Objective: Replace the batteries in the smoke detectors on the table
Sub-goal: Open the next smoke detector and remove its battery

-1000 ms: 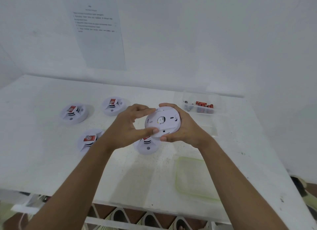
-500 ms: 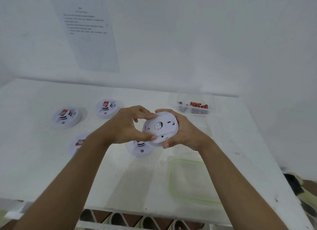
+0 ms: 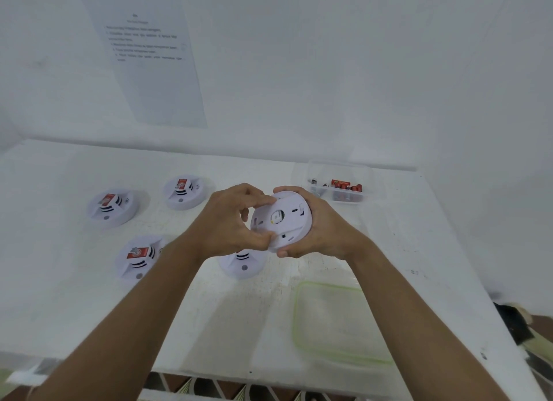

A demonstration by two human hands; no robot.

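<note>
You've got the round white plastic smoke detector [image 3: 281, 221] up in the air over the middle of the white worktop [image 3: 404, 236], flipped so its back plate faces you. Your right hand [image 3: 317, 227] cups it from behind and the side, fingers wrapped on the rim. Your left hand [image 3: 230, 224] is clamped on the opposite rim, thumb underneath and fingertips on the top edge, so both hands are closed on the same unit. Looks to me like you're twisting the back off, and the plate is still on, so no battery swap has happened on this one yet.

Honestly you're near the start, I'd say. Four more white detectors sit face-up on the worktop: one just below your hands [image 3: 242, 264], partly hidden by your left wrist, one at front left [image 3: 139, 258], one at far left [image 3: 110, 207], and one at the back [image 3: 184, 191]. Three show red labels; can't tell from here whether any have been serviced.

The clear plastic tub with red batteries [image 3: 341, 188] is just behind your right hand, easy reach. A flat clear lid with a green rim [image 3: 338, 320] lies near the front edge under your right forearm, so mind you don't drag your arm across it. There's a printed sheet on the wall [image 3: 152, 59], too blurry to read.
</note>
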